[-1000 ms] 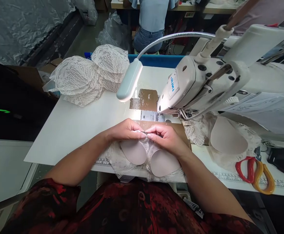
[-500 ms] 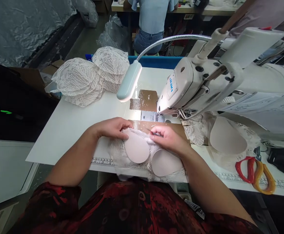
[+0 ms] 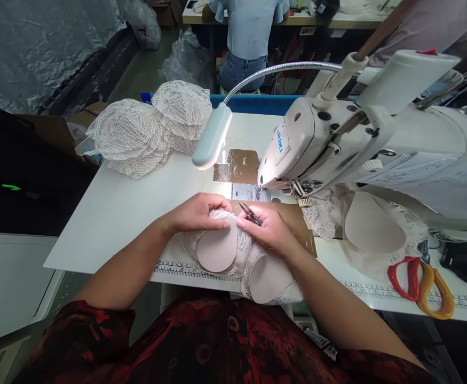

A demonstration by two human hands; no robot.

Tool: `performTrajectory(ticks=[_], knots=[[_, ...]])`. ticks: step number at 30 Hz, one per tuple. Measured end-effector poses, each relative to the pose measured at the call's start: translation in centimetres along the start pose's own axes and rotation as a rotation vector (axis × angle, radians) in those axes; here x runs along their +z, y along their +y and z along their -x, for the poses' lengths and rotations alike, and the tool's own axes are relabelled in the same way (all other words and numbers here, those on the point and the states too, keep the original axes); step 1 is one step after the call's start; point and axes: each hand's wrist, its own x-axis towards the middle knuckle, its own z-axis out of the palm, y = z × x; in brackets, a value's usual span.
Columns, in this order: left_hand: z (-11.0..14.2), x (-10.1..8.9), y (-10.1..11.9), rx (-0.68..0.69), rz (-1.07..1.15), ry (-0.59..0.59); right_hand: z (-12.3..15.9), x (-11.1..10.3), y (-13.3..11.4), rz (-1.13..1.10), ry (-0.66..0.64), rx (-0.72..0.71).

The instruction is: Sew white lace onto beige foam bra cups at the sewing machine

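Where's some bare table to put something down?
The big bare patch is white tabletop between the lace stack and left forearm. A smaller one shows between lamp and sewing machine. It's crowded around the left hand, right hand and lace cups.

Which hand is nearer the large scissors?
Right. The right hand, holding small snips, is left of the large scissors; the left hand is farther left, on the lace garment.
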Motion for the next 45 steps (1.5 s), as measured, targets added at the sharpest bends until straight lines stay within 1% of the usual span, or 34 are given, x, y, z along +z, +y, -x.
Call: performTrajectory(ticks=[3, 6, 8, 9, 12, 16, 19, 22, 24, 27, 31, 34, 36, 39, 42, 45], knots=[[-0.3, 0.4, 0.1, -0.007, -0.008, 0.032, 0.1, 0.0, -0.2, 0.006, 0.022, -0.040], [-0.5, 0.7, 0.3, -0.054, 0.047, 0.021, 0.1, 0.1, -0.4, 0.011, 0.091, -0.078], [-0.5, 0.7, 0.4, -0.105, 0.102, -0.003, 0.2, 0.1, -0.3, -0.049, 0.135, -0.054], [-0.5, 0.7, 0.4, -0.134, 0.131, -0.010, 0.2, 0.0, -0.3, -0.110, 0.135, -0.030], [-0.4, 0.6, 0.2, -0.194, 0.228, 0.007, 0.4, -0.4, 0.0, -0.274, 0.084, 0.027], [-0.2, 0.5, 0.0, -0.224, 0.352, 0.061, 0.7, -1.1, 0.0, -0.231, 0.074, 0.061], [-0.1, 0.6, 0.1, -0.246, 0.416, 0.095, 0.8, -1.3, -0.4, -0.277, 0.053, 0.085], [-0.2, 0.6, 0.2, -0.242, 0.433, 0.128, 0.7, -1.2, -0.5, -0.344, -0.010, 0.121], [-0.3, 0.7, 0.2, -0.235, 0.424, 0.133, 0.6, -1.0, -0.4, -0.332, -0.055, 0.133], [-0.5, 0.9, 0.0, -0.226, 0.396, 0.116, 0.3, -0.5, -0.2, -0.263, -0.068, 0.100], [-0.7, 1.2, -0.3, -0.236, 0.370, 0.095, 0.0, -0.1, 0.0, -0.191, -0.037, 0.000], [-0.7, 1.3, -0.3, -0.243, 0.347, 0.086, 0.0, 0.0, 0.0, -0.125, -0.014, -0.038], [-0.8, 1.3, -0.4, -0.230, 0.337, 0.085, 0.0, 0.1, 0.1, -0.109, 0.004, -0.030], [-0.9, 1.4, -0.4, -0.181, 0.328, 0.063, -0.1, 0.3, 0.3, -0.213, 0.033, 0.020], [-1.0, 1.4, -0.3, -0.156, 0.317, 0.002, -0.2, 0.5, 0.3, -0.329, -0.004, 0.062], [-0.8, 0.9, -0.2, -0.163, 0.353, -0.080, -0.2, 0.5, 0.0, -0.301, -0.051, 0.107]])
